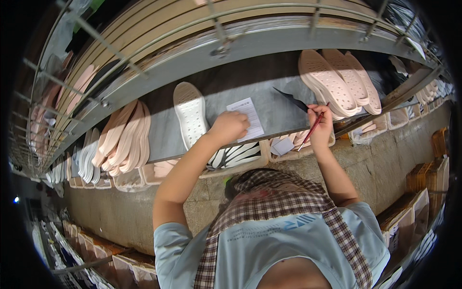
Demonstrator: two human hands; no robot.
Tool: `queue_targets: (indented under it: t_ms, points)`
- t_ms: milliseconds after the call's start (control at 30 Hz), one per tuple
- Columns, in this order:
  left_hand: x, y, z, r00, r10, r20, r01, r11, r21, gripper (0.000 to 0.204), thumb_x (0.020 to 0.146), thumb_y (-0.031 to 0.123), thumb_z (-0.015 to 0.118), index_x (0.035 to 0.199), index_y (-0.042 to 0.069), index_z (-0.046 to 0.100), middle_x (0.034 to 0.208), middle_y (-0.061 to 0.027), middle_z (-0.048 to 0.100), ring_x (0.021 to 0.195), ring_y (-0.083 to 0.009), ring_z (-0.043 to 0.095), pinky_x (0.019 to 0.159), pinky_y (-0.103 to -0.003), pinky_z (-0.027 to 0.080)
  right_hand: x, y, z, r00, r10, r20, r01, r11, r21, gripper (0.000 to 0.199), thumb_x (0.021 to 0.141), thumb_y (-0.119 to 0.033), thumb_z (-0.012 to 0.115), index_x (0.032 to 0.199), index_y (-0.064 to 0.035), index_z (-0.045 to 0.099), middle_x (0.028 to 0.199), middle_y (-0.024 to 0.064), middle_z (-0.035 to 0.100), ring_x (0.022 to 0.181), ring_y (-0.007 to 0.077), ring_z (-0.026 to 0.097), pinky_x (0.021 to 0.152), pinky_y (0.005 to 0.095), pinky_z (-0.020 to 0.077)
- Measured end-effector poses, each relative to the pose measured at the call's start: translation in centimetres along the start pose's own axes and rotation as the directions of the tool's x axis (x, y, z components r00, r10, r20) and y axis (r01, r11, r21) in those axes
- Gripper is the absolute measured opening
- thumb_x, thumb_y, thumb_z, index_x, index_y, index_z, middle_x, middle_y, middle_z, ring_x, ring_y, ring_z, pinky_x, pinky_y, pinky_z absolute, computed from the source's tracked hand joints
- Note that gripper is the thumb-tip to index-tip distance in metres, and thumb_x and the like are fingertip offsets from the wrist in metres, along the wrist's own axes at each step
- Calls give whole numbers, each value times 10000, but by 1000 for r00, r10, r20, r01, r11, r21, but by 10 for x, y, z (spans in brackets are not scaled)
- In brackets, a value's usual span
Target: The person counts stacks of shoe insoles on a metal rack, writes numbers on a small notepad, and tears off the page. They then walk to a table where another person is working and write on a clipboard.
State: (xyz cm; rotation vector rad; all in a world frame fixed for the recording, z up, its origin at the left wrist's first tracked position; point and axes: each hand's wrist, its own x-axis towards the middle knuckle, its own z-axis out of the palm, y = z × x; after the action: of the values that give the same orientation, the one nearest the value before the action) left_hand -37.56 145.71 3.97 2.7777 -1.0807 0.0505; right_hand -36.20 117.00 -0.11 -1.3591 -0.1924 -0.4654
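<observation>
My left hand [231, 126] rests on a white printed paper slip [251, 114] on the grey bench [163, 126], its fingers curled together over the paper. In my closed right hand [321, 124] is a slim red pen [313, 128], slanting down toward the bench's near edge. A dark pointed piece [291, 98] reaches leftward from that hand; I cannot tell its kind or whether it is gripped. A single white shoe sole [189, 108] with small holes lies left of the slip. Several pale pink soles [325, 79] lie just beyond my right hand.
More pink soles [127, 137] lean in a row at the bench's left. Below the near edge stand lined bins, one with black-and-white pieces [236, 156]. A metal rail [192, 20] crosses the far side. Brown crates [428, 176] stand at right, over a stone floor [110, 214].
</observation>
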Motion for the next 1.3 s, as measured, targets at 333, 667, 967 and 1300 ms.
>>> queue_targets:
  t_ms: [333, 667, 967, 1300]
  points:
    - [9, 3, 7, 987, 160, -3, -156, 965, 210, 22, 666, 118, 571, 650, 110, 558, 714, -31, 565, 750, -226, 582, 651, -358, 461, 0, -13, 8, 999, -4, -52, 5, 999, 35, 153, 857, 44, 567, 929, -46, 466, 987, 80, 597, 871, 101, 532, 782, 223, 441]
    - [13, -33, -11, 773, -606, 189, 366, 182, -913, 133, 860, 138, 532, 825, 53, 628, 786, 5, 605, 692, -85, 545, 633, -245, 455, -2, -21, 18, 625, -498, 601, 694, 708, -135, 213, 716, 68, 597, 808, -79, 473, 976, 78, 611, 884, 245, 603, 812, 374, 465]
    - [9, -44, -28, 751, -623, 217, 271, -9, -962, 125, 864, 146, 557, 901, 57, 638, 809, 9, 610, 757, -85, 554, 707, -248, 453, -13, -4, 45, 318, -387, 866, 746, 666, 24, 219, 632, -10, 619, 823, -88, 543, 954, 40, 620, 909, 256, 584, 832, 427, 451]
    - [0, -22, -13, 870, -474, 134, 361, 427, -829, 152, 822, 150, 601, 919, 40, 640, 863, -45, 650, 791, -144, 592, 723, -281, 463, 3, 13, 65, 297, -339, 893, 748, 664, 3, 221, 649, -28, 639, 851, -78, 565, 972, 38, 607, 952, 260, 561, 843, 395, 450]
